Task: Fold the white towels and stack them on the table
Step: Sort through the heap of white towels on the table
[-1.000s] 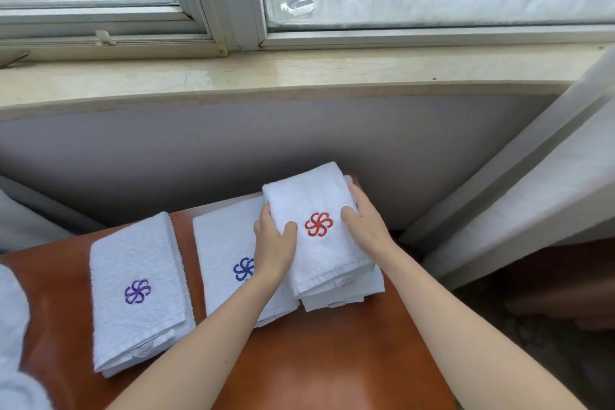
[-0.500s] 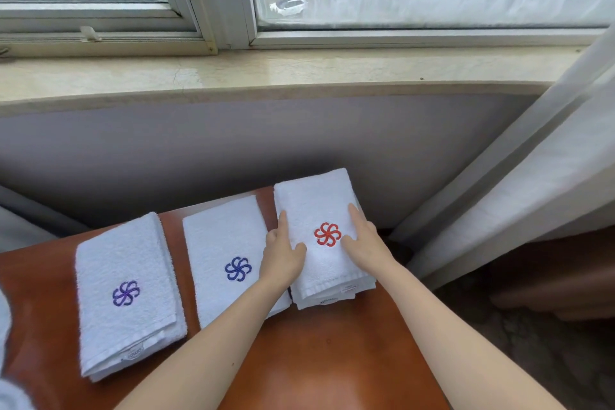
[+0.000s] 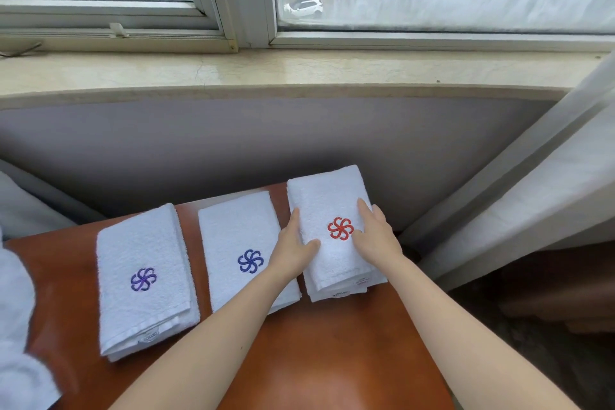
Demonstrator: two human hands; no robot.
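Three folded white towel piles lie side by side on the brown table (image 3: 332, 353). The right pile, a towel with a red emblem (image 3: 329, 206) on top of at least one other folded towel, sits at the table's far right corner. My left hand (image 3: 293, 248) rests flat on its left edge with straight fingers. My right hand (image 3: 374, 236) presses flat on its right side beside the emblem. A towel with a blue emblem (image 3: 239, 236) lies in the middle, partly under my left forearm. A towel with a purple emblem (image 3: 143, 276) lies at the left.
More white cloth (image 3: 16, 326) bulges at the left edge of the table. A grey wall and a stone window sill (image 3: 299, 73) stand behind the table. A pale curtain (image 3: 532, 203) hangs at the right, close to the table's corner.
The red-emblem towel has come down square onto the pile beneath it. Both hands went from holding its sides to lying flat on top. The view shifted slightly.
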